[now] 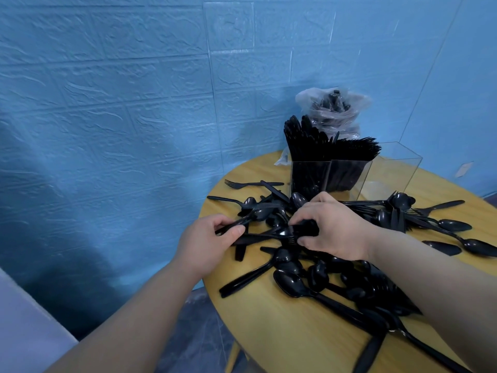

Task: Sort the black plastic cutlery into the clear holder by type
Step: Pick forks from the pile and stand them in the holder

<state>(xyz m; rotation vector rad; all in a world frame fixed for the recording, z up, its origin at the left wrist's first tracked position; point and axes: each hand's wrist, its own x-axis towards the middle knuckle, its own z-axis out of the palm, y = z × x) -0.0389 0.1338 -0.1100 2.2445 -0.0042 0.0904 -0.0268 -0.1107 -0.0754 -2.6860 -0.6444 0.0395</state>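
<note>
A loose pile of black plastic cutlery (pixel 301 278) covers the round wooden table (pixel 282 343): spoons, forks and knives mixed together. My left hand (pixel 207 238) grips the handles of a few pieces (pixel 250 216) at the pile's left edge. My right hand (pixel 333 227) is curled over the middle of the pile, its fingers and thumb pinching a black bundle (pixel 301 232). Behind the pile stands the clear holder (pixel 392 168). Its two left compartments are packed with upright black cutlery (pixel 317 146), and its right compartment looks empty.
A clear plastic bag (pixel 333 109) with more black cutlery stands behind the holder, against the blue textured wall. A single fork (pixel 250 183) lies apart at the table's far left. The table edge curves close to my left wrist.
</note>
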